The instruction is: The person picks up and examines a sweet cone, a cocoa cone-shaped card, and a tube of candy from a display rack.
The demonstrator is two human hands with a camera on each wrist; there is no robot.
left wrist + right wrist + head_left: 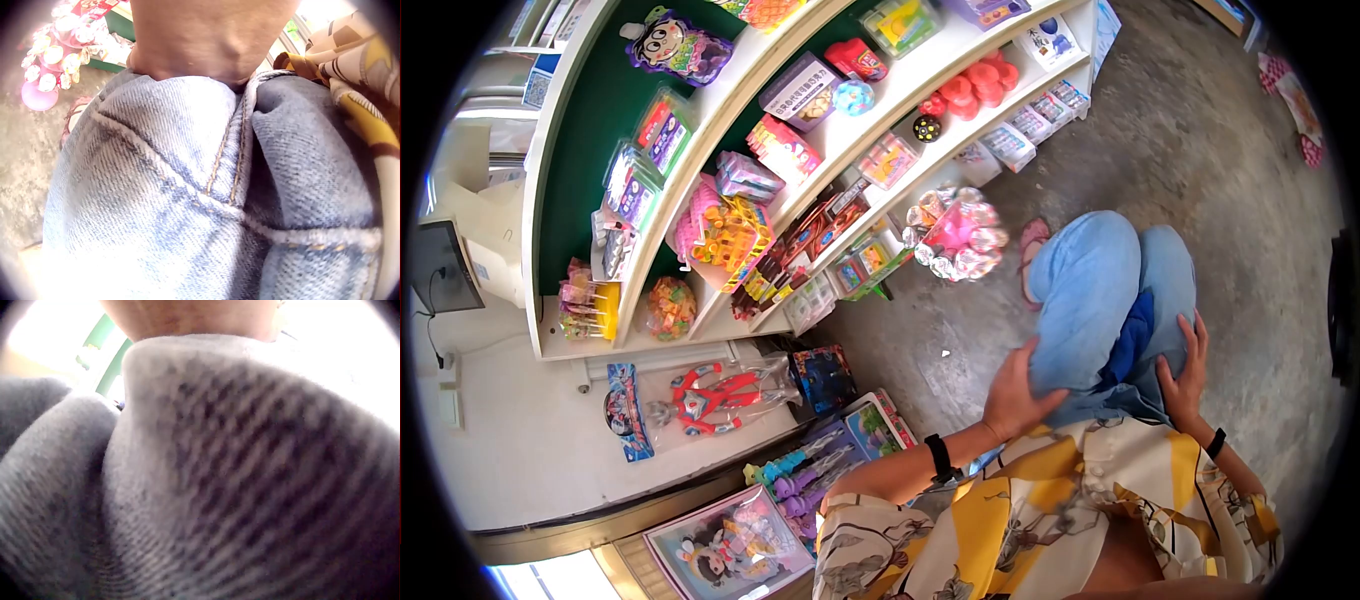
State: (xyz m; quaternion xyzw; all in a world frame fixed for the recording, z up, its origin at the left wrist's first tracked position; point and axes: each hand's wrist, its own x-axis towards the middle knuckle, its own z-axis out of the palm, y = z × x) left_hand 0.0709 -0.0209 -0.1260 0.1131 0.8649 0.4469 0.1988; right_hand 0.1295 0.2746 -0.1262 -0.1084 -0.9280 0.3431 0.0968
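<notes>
My left hand (1016,395) rests on the thigh of a pair of light blue jeans (1090,290), thumb spread toward the lap. On the other thigh lies my right hand (1187,375), its fingers extended along the denim. Neither hand holds anything. Close up in the left wrist view, the heel of the left hand (215,37) presses against the seamed denim (156,187). Blurred denim (250,462) fills most of the right wrist view below the right hand (194,317); the fingers are hidden there. Dark blue cloth (1130,340) shows between the legs.
A white curved shelf unit (735,75) with packaged sweets and toys stands ahead and to the left. Beside it on the concrete floor (920,350) is a round pink display (956,234) of wrapped lollipop-like pieces. A bagged red figure (720,397) and boxed doll (735,545) are at left.
</notes>
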